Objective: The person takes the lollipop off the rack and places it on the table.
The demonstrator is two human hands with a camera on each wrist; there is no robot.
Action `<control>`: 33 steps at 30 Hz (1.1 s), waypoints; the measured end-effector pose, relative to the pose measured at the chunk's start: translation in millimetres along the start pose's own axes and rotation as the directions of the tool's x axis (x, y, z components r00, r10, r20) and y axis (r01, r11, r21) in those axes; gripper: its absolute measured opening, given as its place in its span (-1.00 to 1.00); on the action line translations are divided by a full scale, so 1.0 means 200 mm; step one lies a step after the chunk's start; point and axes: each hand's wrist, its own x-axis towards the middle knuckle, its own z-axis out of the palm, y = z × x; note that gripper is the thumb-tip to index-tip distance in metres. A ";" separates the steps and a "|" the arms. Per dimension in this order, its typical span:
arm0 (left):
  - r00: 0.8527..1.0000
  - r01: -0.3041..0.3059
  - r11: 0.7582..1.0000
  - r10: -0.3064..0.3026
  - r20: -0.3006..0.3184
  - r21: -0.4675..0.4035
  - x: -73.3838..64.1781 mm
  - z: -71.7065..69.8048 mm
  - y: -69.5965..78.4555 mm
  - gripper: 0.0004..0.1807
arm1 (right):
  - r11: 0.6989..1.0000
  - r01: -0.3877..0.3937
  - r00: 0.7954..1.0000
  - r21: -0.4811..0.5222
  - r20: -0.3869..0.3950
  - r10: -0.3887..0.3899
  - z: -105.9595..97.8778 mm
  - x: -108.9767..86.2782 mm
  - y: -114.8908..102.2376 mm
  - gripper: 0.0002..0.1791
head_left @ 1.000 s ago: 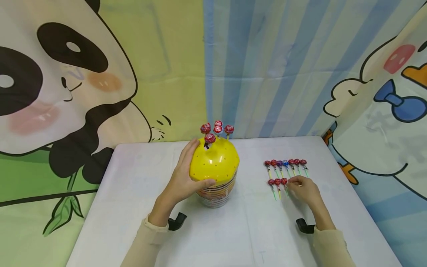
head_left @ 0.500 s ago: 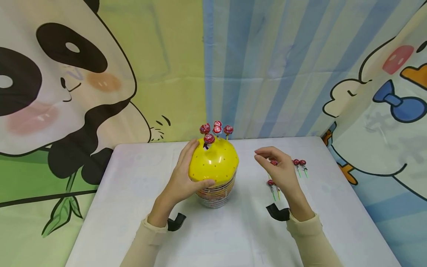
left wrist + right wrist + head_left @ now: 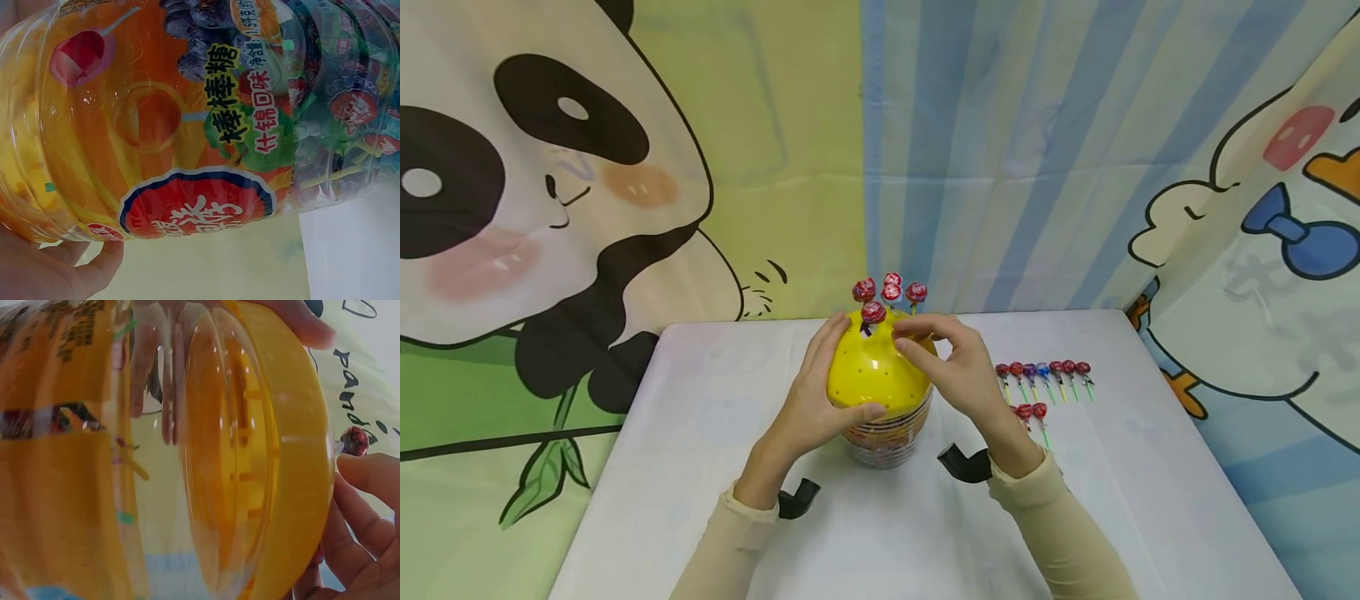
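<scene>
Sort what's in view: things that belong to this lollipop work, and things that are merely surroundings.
Seemingly in the job:
left hand
right hand
jar
yellow lid
standing lollipops atop it
loose lollipops laid in rows

Just surroundings:
panda print
duck print
black wrist pieces
</scene>
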 end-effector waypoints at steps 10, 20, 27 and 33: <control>1.000 -0.010 1.000 0.010 0.004 -0.011 0.01 0.00 0.01 0.18 | 0.998 -0.015 1.000 -0.055 0.012 0.016 0.08 0.07 -0.03 -0.81; 1.000 -0.004 1.000 0.004 0.008 -0.010 0.00 0.00 0.00 0.18 | 0.997 -0.028 1.000 -0.076 0.002 0.028 0.10 0.08 -0.03 -0.88; 1.000 -0.007 1.000 0.007 0.018 -0.018 0.00 0.01 0.01 0.19 | 0.999 -0.001 1.000 -0.052 -0.013 0.000 0.08 0.07 -0.06 -0.89; 1.000 -0.008 1.000 0.008 0.003 -0.010 0.01 0.00 0.00 0.19 | 0.998 0.037 0.997 -0.041 -0.069 -0.040 0.01 0.04 -0.09 -0.86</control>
